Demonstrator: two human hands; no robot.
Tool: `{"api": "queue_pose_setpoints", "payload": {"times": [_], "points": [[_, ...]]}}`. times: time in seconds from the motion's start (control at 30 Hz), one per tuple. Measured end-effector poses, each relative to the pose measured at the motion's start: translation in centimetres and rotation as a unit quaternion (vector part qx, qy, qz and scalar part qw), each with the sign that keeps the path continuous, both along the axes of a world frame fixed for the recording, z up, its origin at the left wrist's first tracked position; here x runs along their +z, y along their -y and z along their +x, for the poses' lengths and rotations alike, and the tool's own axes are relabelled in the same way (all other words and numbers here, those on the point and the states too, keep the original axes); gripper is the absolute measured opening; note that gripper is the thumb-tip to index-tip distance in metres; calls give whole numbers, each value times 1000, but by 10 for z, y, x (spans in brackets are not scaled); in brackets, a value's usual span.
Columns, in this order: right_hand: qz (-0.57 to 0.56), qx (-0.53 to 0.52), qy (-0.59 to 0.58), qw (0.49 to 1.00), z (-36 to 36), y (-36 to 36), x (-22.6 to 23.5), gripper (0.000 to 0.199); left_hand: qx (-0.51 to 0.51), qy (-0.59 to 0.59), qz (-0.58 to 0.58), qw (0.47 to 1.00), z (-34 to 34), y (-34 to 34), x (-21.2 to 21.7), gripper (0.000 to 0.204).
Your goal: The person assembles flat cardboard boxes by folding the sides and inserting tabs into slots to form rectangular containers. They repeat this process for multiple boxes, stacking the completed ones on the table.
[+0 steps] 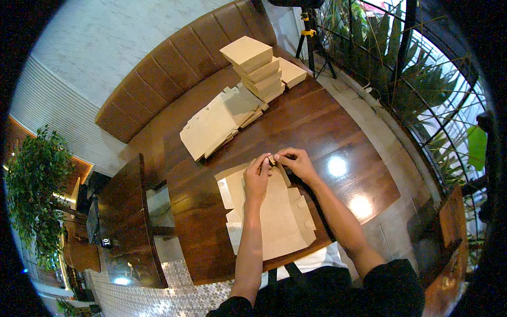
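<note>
A partly folded brown cardboard box (277, 227) lies on the wooden table in front of me, its notched side flaps spread to left and right. My left hand (257, 174) is closed at the box's far edge, fingers bent around a small flap. From the right, my right hand (297, 162) pinches the same far corner, its fingertips almost meeting the left ones. The bit of cardboard between the fingertips is small and partly hidden by them.
Farther back on the table (338, 127) lies a pile of flat box blanks (214, 124). Behind it stands a stack of folded boxes (253, 66), with another box (291, 73) beside it. A brown padded bench (185, 63) runs along the wall, and a black tripod (308, 39) stands beyond the table.
</note>
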State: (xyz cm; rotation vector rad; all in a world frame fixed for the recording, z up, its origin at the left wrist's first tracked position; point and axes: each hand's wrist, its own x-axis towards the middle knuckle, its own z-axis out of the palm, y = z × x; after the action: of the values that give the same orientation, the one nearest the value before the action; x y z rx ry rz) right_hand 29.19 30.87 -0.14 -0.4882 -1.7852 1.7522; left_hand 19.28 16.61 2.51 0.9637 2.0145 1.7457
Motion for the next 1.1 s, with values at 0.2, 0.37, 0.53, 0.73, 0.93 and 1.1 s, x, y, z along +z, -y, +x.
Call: {"api": "queue_pose_setpoints", "payload": {"times": [0.2,0.37,0.53,0.73,0.93,1.1], "points": [[22,-8,21,999,-1,2,2,22,-1,48,0,999,-5,4,0,21],[47,8,0,999,-2,1,4,24,11,46,-28,998,-6,5,-5,21],[0,29,1,1000,0,0,6,22,-1,109,12,994,-7,3,-8,19],[-53,32,23,998,1,-2,7,15,-3,110,-11,994,-6,4,1,18],[-64,43,13,997,2,-1,7,14,9,68,-38,997,-4,5,4,19],[-25,20,29,999,1,2,9,14,7,75,-23,997,-5,6,1,20]]}}
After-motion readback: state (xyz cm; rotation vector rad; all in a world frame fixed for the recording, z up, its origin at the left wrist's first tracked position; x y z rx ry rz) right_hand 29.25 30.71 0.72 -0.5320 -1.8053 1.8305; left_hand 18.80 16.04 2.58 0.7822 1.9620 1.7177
